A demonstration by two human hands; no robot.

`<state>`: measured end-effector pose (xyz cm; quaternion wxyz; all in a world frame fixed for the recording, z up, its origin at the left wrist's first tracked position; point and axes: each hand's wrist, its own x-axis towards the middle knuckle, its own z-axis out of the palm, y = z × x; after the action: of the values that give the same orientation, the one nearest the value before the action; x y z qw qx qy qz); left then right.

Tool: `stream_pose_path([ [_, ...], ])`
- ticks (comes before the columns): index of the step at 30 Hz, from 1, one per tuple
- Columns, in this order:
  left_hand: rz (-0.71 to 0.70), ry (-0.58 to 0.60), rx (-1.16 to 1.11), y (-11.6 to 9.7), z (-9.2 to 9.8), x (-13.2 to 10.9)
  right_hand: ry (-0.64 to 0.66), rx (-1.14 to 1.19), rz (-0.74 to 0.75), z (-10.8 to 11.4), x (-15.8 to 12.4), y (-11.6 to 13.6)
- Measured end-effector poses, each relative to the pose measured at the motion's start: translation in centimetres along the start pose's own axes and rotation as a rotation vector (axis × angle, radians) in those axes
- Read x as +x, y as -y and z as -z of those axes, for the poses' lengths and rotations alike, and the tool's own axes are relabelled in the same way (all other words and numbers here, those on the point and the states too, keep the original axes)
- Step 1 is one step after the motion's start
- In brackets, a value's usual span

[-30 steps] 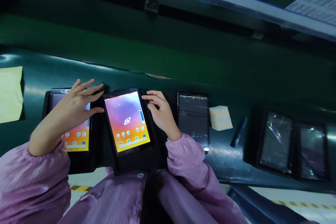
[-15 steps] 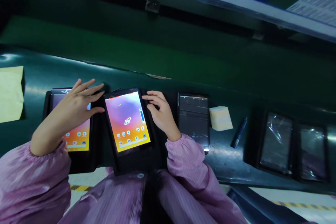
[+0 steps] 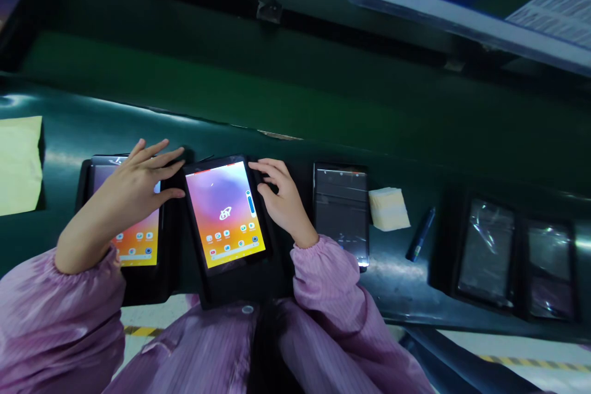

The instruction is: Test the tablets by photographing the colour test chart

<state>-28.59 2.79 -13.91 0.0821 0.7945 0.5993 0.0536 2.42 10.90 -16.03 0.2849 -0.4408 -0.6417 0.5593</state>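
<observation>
A tablet with a lit purple-to-yellow home screen lies a little tilted on a dark tray or case before me. A blue volume slider shows near its screen's right edge. My left hand reaches over a second lit tablet, covering much of it. Its fingers are spread, and the thumb tip meets the first tablet's left edge. At that tablet's upper right edge, my right hand rests its fingertips, thumb apart from the fingers. Right of this hand lies a third tablet with a dark screen.
A folded pale cloth or paper pad and a blue pen lie to the right. Beyond are two film-covered devices in dark trays. Yellow paper sits far left. A framed sheet overhangs the upper right.
More of the dark device at the upper left has come into view, shifted rightward. Both hands and the tablets beneath them keep nearly the same place.
</observation>
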Motion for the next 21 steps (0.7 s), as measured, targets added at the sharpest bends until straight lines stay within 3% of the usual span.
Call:
stream_pose_path([
  [17,0.024,0.041,-0.003,0.5,-0.3,0.0,0.005,0.026,-0.023,-0.4,0.4,-0.4],
  [21,0.005,-0.008,-0.036,0.8,-0.8,-0.3,0.028,0.009,-0.028,0.1,-0.5,0.6],
])
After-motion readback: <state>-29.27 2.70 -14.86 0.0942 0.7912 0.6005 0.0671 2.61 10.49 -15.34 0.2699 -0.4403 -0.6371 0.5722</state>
